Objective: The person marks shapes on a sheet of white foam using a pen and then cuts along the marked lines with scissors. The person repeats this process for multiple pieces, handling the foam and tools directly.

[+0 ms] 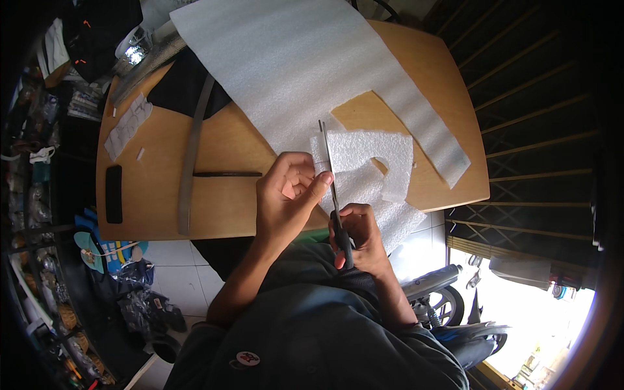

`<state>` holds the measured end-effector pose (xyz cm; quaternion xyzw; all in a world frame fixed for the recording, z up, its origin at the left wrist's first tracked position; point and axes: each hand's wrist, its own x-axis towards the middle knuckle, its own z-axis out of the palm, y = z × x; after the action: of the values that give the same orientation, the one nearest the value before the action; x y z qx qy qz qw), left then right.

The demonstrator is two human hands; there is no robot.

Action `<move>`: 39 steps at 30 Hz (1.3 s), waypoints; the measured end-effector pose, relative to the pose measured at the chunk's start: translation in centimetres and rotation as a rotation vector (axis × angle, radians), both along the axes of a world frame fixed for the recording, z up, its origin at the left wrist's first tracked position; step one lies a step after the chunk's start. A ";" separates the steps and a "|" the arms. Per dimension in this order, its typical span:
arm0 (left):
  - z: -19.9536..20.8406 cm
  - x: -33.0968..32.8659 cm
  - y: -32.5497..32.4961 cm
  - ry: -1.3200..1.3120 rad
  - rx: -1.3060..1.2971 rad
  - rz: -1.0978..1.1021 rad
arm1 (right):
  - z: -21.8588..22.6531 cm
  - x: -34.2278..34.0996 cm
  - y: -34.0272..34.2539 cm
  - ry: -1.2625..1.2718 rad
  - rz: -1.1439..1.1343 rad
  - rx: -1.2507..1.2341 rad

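Observation:
My right hand (365, 239) is closed around the black handles of a pair of scissors (343, 242), whose long blades point away from me. The blades lie along the left part of a white foam piece (370, 144) that has a curved cutout. My left hand (284, 195) pinches that piece's left edge, thumb on top, close beside the blades. How far the blades are apart is hard to tell. Behind, a large white foam sheet (292, 58) covers the far side of the wooden table (221, 218), with a long strip of it reaching to the right.
Left on the table lie a metal ruler (195, 149), a dark pen (227, 174), a black phone-like slab (114, 194), a creased paper (129, 127) and a small white stick (140, 154). Crowded shelves (49, 260) stand left; a motorcycle (448, 305) is at the lower right.

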<state>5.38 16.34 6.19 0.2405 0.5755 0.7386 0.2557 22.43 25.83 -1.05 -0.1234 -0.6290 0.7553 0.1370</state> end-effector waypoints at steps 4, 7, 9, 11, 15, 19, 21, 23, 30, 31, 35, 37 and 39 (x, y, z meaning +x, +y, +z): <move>0.0 0.1 0.0 -0.029 -0.037 -0.049 | 0.1 -0.2 0.0 0.015 -0.030 -0.041; 0.2 -1.0 -0.6 -0.039 -0.104 -0.184 | 0.6 -0.1 0.7 0.108 0.064 0.006; 0.5 -2.2 -1.1 0.012 -0.159 -0.298 | 1.2 0.1 1.3 0.085 0.110 -0.092; 1.4 -3.4 -1.6 0.116 -0.206 -0.397 | 1.8 0.4 2.0 0.058 0.158 -0.110; 4.1 -5.3 -2.6 0.322 -0.411 -0.481 | 2.4 1.2 3.6 -0.027 0.264 0.002; 4.4 -6.6 -2.8 0.430 -0.373 -0.547 | 3.0 2.2 4.5 -0.202 0.299 -0.020; 5.3 -7.3 -2.8 0.395 -0.473 -0.610 | 3.2 2.5 4.8 -0.250 0.283 -0.023; 5.9 -7.6 -2.9 0.422 -0.499 -0.632 | 3.6 2.4 5.2 -0.261 0.289 -0.019; 6.3 -7.8 -2.8 0.358 -0.602 -0.585 | 4.2 2.1 6.2 -0.284 0.362 -0.082; 6.2 -7.7 -2.8 0.340 -0.610 -0.577 | 4.3 2.0 6.3 -0.281 0.368 -0.096; 5.8 -7.3 -2.9 0.328 -0.556 -0.535 | 4.7 1.6 6.5 -0.257 0.371 -0.046; 5.7 -7.3 -3.0 0.371 -0.556 -0.527 | 4.7 1.7 7.0 -0.263 0.389 0.029; 5.6 -7.3 -3.1 0.414 -0.554 -0.512 | 4.7 1.8 7.6 -0.271 0.410 0.121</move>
<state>-1.93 13.29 11.81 0.4410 0.7130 0.4049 0.3648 24.27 33.41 3.69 -0.0849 -0.6977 0.7047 -0.0974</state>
